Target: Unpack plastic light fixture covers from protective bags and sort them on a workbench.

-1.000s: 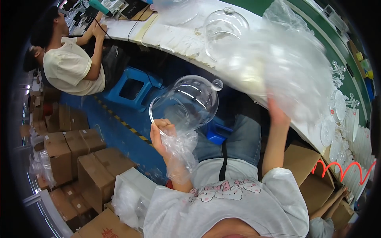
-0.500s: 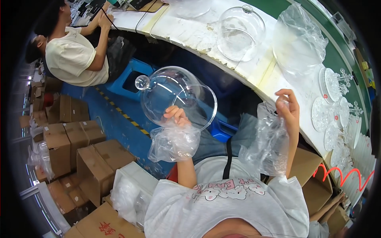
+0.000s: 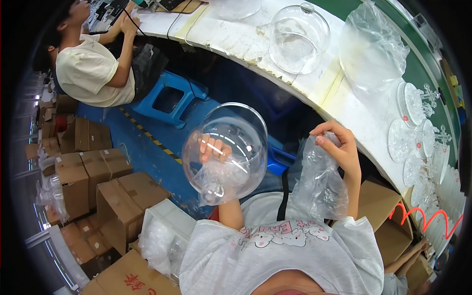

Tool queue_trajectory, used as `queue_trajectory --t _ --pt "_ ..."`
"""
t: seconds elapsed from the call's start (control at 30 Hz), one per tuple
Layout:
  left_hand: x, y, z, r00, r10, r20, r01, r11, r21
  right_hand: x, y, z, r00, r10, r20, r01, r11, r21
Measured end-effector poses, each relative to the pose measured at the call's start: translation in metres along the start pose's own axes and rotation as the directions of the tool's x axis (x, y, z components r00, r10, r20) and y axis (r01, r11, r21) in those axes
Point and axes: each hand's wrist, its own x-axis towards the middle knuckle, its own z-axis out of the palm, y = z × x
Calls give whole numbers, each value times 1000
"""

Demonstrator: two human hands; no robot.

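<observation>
A clear dome lid (image 3: 246,132) with a round knob (image 3: 213,191) is tilted in front of me, its knob toward my body. Through its transparent wall I see my left hand (image 3: 215,148), fingers curled, supporting the lid; the exact contact is hard to make out. Crumpled clear plastic (image 3: 228,172) surrounds the left wrist, also seen through the dome. My right hand (image 3: 339,147) is bent beside the table edge, its thumb and fingers closed at the top of a clear plastic bag (image 3: 319,182), which hangs down along the forearm.
Another clear dome lid (image 3: 300,44) and a bagged clear item (image 3: 373,49) stand on the white table (image 3: 324,91). Clear stands and plates (image 3: 410,105) crowd its right side. Cardboard boxes (image 3: 130,206) and a white bin (image 3: 172,216) are at left. A co-worker (image 3: 93,69) sits beyond a blue stool (image 3: 172,96).
The dome lid has turned, its knob swinging from upper left to the near side, over my left wrist. My right hand has moved slightly left and down with the plastic bag.
</observation>
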Motion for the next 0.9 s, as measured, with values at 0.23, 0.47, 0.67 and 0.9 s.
queue_trajectory --t 0.23,0.47,0.67,0.9 --pt "2 -35 8 978 -69 -195 -26 894 -448 2 -3 22 996 -76 52 72 995 69" --pt "1 -50 4 983 -91 -157 -10 837 -547 6 1 55 996 -63 68 44 968 248" --pt "0 -59 -1 987 -104 -124 9 802 -597 0 9 61 970 -136 203 68 948 311" --pt "-2 -64 -5 989 -136 -63 60 744 -666 -1 -2 64 963 -119 241 13 916 402"
